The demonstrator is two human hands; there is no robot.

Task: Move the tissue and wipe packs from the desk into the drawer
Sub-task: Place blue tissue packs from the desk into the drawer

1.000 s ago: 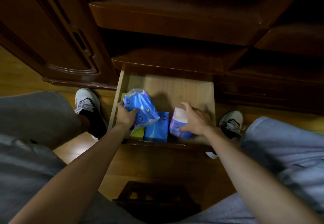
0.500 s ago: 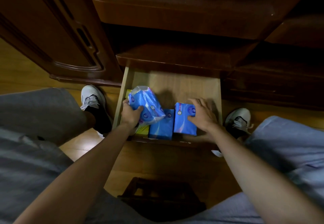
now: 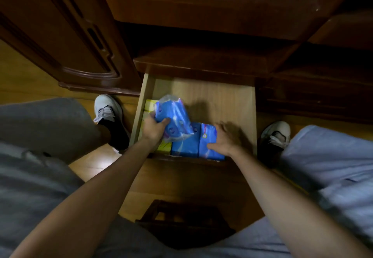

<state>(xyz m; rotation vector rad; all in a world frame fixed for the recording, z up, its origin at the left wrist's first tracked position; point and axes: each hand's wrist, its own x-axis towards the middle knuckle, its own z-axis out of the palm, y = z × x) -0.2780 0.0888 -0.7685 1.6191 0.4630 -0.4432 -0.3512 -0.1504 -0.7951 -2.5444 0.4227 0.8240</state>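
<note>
A: The left hand (image 3: 154, 128) is gripping the soft blue bundle (image 3: 173, 119) over the drawer (image 3: 232, 100).

B: It's looking light and crinkly, best held by its middle. The right hand (image 3: 224, 139) is pressing flat on a standing pack (image 3: 209, 142), fingers open.

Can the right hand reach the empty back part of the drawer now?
Probably yes: the right hand rests on a blue pack at the front, and nothing lies on the drawer floor behind it.
</note>
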